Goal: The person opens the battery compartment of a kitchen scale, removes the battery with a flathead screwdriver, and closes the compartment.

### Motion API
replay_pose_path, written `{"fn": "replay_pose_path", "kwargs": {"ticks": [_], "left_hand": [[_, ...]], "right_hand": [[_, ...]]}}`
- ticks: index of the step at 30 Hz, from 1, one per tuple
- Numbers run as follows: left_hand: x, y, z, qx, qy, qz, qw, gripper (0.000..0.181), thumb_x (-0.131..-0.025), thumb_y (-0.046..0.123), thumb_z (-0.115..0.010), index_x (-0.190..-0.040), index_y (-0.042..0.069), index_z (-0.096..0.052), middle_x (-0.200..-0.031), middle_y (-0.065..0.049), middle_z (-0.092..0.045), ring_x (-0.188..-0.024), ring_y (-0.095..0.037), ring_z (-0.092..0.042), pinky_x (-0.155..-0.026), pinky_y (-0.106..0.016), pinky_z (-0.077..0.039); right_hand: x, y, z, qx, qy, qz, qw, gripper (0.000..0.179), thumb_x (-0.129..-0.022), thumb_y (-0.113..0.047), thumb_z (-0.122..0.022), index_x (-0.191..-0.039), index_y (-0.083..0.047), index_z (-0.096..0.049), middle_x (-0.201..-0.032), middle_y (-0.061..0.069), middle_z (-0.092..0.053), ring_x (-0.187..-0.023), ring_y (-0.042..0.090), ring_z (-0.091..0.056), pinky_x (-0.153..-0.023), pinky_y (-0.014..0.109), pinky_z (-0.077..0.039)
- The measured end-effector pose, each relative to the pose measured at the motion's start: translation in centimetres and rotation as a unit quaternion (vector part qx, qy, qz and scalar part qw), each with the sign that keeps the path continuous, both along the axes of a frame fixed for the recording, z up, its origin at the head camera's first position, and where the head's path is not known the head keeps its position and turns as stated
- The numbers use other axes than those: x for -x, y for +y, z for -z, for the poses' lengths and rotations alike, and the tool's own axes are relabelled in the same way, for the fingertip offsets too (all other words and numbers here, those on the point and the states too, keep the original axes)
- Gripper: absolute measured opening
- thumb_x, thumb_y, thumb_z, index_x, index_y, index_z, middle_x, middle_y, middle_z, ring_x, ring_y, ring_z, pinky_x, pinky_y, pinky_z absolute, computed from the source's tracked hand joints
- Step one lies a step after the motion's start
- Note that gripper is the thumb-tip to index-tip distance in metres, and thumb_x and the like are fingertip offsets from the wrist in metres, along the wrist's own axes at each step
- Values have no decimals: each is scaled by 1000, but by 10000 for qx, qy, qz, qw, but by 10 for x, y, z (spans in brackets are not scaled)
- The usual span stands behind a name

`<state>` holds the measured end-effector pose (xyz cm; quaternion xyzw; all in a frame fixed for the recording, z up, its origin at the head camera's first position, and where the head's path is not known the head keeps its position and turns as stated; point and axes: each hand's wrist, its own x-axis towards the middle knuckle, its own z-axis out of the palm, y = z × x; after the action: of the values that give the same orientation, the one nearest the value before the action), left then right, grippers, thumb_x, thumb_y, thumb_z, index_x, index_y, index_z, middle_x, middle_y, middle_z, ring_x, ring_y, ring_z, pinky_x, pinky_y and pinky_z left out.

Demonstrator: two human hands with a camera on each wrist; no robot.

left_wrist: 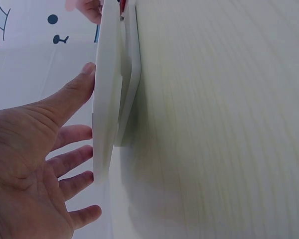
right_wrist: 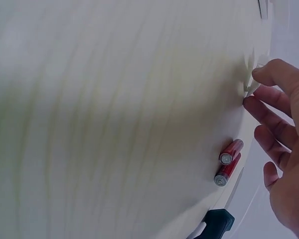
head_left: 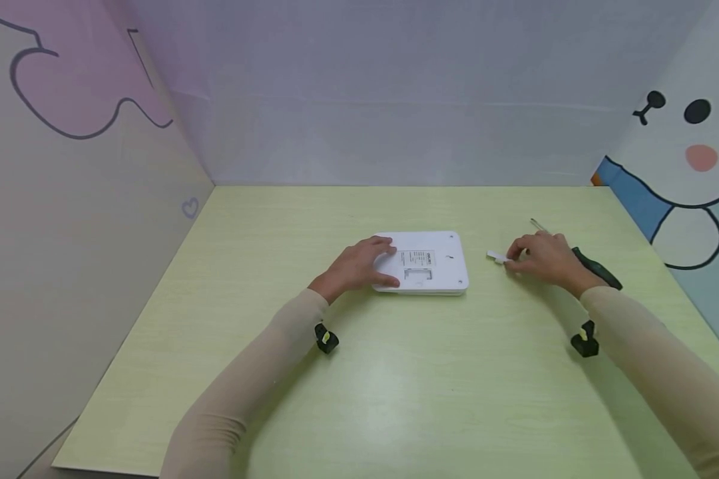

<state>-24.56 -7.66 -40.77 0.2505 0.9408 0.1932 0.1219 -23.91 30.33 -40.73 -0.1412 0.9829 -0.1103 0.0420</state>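
Sleeve (head_left: 251, 372) stretched over the near-left part of the table (head_left: 455, 392), and at its end we find the left hand (head_left: 356, 263), fingers spread, clasping nothing, tips simply resting on the left end of a flat white device (head_left: 446, 274)! That device lies mid-table, nearer the back edge than the front, printed label (head_left: 418, 258) facing up and a rectangular recess (head_left: 418, 273) just on the near side of it. Over to the right, apart from the device, it's a small white piece (head_left: 496, 256), and the right hand (head_left: 542, 258) has it pinched between thumb and fingers! Near that hand, the right wrist view picks out two red batteries (right_wrist: 229, 168), side by side on the tabletop. Furthest right, a dark-handled screwdriver (head_left: 599, 269) slants, handle toward the right edge, thin shaft poking out beyond the hand toward the back edge.
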Motion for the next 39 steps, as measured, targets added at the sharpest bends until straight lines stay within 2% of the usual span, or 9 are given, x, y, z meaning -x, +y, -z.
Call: {"fn": "replay_pose_path", "kwargs": {"ticks": [10, 16, 20, 26, 29, 39], "left_hand": [[1, 0, 0, -16, -17, -5, 10000, 78, -79, 50, -78, -144, 18, -50, -157, 1, -36, -146, -23, -31, -116, -49, -30], [1, 0, 0, -22, -29, -4, 10000, 78, -79, 50, -78, -144, 18, -49, -157, 1, -36, -147, -22, -31, -117, -48, -30], [1, 0, 1, -9, -33, 10, 10000, 79, -79, 51, -77, -145, 18, -49, -158, 1, -35, -147, -22, -31, -117, -47, -30], [0, 0, -1, -17, -43, 9, 10000, 79, -79, 51, -78, -145, 17, -49, -157, 1, -36, -147, -22, -31, -117, -47, -30], [0, 0, -1, -18, -45, 6, 10000, 79, -79, 51, -78, -145, 17, -49, -157, 1, -36, -147, -22, -31, -117, -47, -30], [-1, 0, -2, -6, -41, 13, 10000, 80, -79, 51, -78, -145, 17, -48, -158, 1, -35, -147, -23, -30, -117, -47, -29]], "right_hand": [[-6, 2, 0, -105, 615, -168, 9979, 12, -87, -24, -72, -91, -14, -76, -94, 7, -72, -84, 27, -53, -76, 50, -33], [-10, 0, 1, -405, 1210, -428, 9909, 7, -83, -22, -77, -84, -15, -77, -87, 3, -71, -82, 26, -54, -78, 51, -34], [-10, 0, 6, -572, 1954, -768, 9760, 7, -78, -18, -81, -78, -14, -75, -80, 1, -68, -77, 24, -53, -76, 50, -35], [-10, -2, 12, -437, 3024, -1399, 9419, 10, -73, -7, -81, -72, -11, -72, -71, 1, -61, -71, 24, -48, -73, 48, -35], [-10, -6, 11, -296, 3316, -1614, 9290, 10, -71, -5, -81, -73, -9, -71, -70, 3, -60, -71, 25, -47, -72, 48, -35], [-12, -27, 6, 79, 3890, -2073, 8976, 10, -69, -5, -80, -74, -5, -71, -70, 6, -60, -72, 28, -50, -72, 50, -38]]}}
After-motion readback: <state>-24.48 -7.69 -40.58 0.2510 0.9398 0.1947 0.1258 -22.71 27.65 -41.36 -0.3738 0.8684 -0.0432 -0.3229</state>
